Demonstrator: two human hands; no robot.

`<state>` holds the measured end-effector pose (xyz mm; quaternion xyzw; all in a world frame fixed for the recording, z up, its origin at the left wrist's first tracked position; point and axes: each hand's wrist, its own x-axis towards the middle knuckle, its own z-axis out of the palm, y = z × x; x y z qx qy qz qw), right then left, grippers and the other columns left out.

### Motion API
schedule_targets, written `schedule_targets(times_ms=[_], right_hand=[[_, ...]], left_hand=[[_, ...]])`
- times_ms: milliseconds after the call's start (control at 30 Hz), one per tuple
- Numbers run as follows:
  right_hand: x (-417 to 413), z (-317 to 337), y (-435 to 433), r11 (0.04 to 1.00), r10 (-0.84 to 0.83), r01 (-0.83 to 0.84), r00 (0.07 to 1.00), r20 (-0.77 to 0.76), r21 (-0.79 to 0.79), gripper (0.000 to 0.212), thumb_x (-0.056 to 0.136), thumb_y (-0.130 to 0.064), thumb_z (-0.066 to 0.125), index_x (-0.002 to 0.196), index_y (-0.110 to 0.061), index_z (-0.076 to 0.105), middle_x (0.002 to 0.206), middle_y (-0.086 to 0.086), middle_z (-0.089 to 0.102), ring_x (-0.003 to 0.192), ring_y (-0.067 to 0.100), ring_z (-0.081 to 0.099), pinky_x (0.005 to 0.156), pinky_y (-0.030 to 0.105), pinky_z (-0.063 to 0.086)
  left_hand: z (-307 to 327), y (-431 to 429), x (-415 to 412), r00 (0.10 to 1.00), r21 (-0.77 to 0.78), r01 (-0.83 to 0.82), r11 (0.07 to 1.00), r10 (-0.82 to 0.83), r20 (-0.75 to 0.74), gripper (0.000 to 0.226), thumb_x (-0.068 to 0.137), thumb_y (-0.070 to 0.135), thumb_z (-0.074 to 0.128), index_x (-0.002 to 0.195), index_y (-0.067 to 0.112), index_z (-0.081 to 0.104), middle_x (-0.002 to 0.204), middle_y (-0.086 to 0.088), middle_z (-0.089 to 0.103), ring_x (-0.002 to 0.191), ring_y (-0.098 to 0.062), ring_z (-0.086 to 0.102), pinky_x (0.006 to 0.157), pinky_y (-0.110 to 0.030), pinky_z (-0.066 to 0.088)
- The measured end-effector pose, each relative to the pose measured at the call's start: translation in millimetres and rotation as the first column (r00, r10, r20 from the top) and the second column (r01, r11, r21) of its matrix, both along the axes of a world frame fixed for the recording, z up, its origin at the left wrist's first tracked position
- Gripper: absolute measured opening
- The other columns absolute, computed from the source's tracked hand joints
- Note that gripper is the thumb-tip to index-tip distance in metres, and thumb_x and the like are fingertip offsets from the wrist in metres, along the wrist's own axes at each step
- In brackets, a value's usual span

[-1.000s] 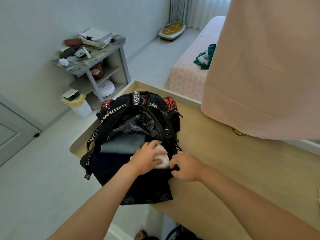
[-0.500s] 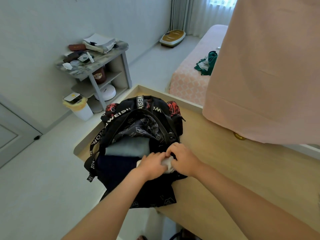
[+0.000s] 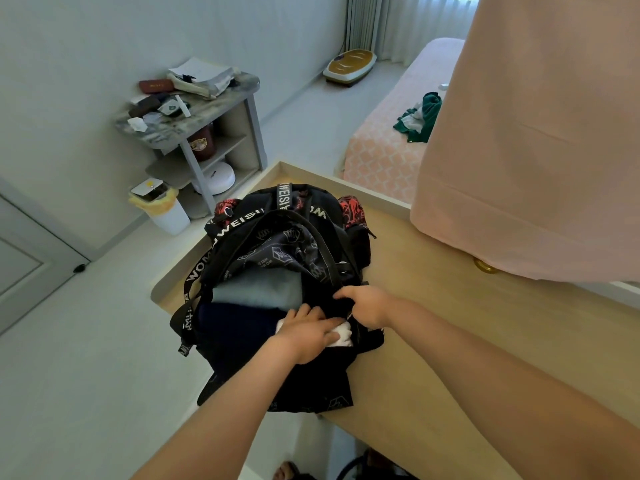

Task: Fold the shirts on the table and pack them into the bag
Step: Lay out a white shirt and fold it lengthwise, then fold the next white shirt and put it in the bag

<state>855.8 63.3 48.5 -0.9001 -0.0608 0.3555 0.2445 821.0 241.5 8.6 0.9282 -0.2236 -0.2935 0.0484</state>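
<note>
Bag [image 3: 277, 237]: open, on surface [image 3: 450, 341].
Contents: blue shirt [image 3: 256, 292], navy shirt [image 3: 235, 327], white shirt [image 3: 343, 336].
Left hand [image 3: 308, 332]: flat fingers press white shirt.
Right hand [image 3: 367, 303]: fingers grip bag rim.
Progress: 3 packed; closing likely left.
</note>
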Motion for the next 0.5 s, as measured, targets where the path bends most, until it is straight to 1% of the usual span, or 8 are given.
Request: schedule_targets(times_ms=[33,67,133,233,300,367,433,500], right_hand=[[-3,1,0,1.000,0.002,-0.003,1.000,0.016,0.021,0.063,0.090,0.000,0.037,0.143,-0.033,0.046,0.100,-0.001,0.059,0.074,0.014,0.059,0.055,0.019,0.045],[-7,0,0,0.999,0.029,-0.030,0.997,0.076,0.016,0.060,0.090,-0.002,0.039,0.140,-0.033,0.050,0.111,-0.002,0.062,0.087,0.015,0.061,0.069,0.020,0.048],[-17,-8,0,0.987,0.155,-0.133,0.930,0.333,-0.089,0.052,0.087,-0.009,0.044,0.133,-0.031,0.056,0.124,-0.005,0.061,0.112,0.017,0.055,0.095,0.029,0.040],[-35,-28,7,0.970,0.232,-0.229,0.769,0.595,-0.082,0.041,0.091,-0.022,0.049,0.130,-0.026,0.057,0.124,-0.004,0.058,0.113,0.019,0.053,0.098,0.036,0.040],[-46,-37,19,0.939,0.311,-0.339,0.779,0.544,-0.052,0.050,0.098,-0.033,0.043,0.146,-0.022,0.043,0.143,0.000,0.048,0.130,0.020,0.044,0.110,0.038,0.034],[-56,-45,33,0.914,0.398,-0.388,0.811,0.428,-0.117,0.062,0.101,-0.049,0.024,0.157,-0.023,0.019,0.162,0.000,0.023,0.148,0.018,0.019,0.123,0.040,0.014],[-58,-50,42,0.905,0.424,-0.376,0.835,0.350,-0.198,0.077,0.094,-0.065,0.004,0.159,-0.025,0.004,0.167,-0.002,0.005,0.153,0.015,0.001,0.123,0.039,-0.001],[-53,-49,47,0.897,0.433,-0.371,0.845,0.312,-0.239,0.076,0.094,-0.065,0.005,0.159,-0.026,0.000,0.167,-0.003,-0.001,0.153,0.014,-0.004,0.123,0.039,-0.004]], left_hand=[[-4,-1,0,0.999,0.003,-0.010,1.000,0.009,0.038,0.050,0.101,0.048,0.030,0.151,0.043,0.021,0.142,-0.004,0.037,0.126,-0.028,0.031,0.104,-0.042,0.024],[-5,-2,0,0.997,-0.025,-0.034,0.999,0.036,0.073,0.053,0.100,0.050,0.034,0.150,0.041,0.022,0.140,-0.003,0.038,0.125,-0.027,0.031,0.103,-0.040,0.024],[-8,-1,2,0.980,-0.175,-0.131,0.976,0.154,0.128,0.055,0.093,0.052,0.050,0.144,0.037,0.036,0.132,0.002,0.046,0.121,-0.023,0.037,0.101,-0.036,0.029],[-1,14,0,0.912,-0.399,-0.229,0.888,0.339,0.231,0.044,0.084,0.054,0.063,0.120,0.030,0.057,0.114,0.007,0.054,0.108,-0.017,0.047,0.090,-0.032,0.039],[3,35,-4,0.835,-0.307,-0.178,0.935,0.309,0.456,0.037,0.085,0.054,0.056,0.112,0.030,0.060,0.110,0.007,0.055,0.103,-0.017,0.050,0.084,-0.033,0.040],[2,60,-12,0.759,-0.207,-0.229,0.951,0.307,0.574,0.043,0.082,0.057,0.046,0.109,0.029,0.064,0.114,0.002,0.057,0.106,-0.023,0.052,0.088,-0.040,0.041],[-2,78,-23,0.802,-0.155,-0.300,0.941,0.337,0.494,0.057,0.084,0.058,0.034,0.129,0.031,0.057,0.141,-0.007,0.046,0.132,-0.030,0.039,0.107,-0.050,0.031],[-10,88,-30,0.896,-0.081,-0.292,0.953,0.302,0.325,0.070,0.087,0.061,0.012,0.152,0.037,0.027,0.164,-0.005,0.006,0.150,-0.030,-0.001,0.118,-0.054,0.005]])
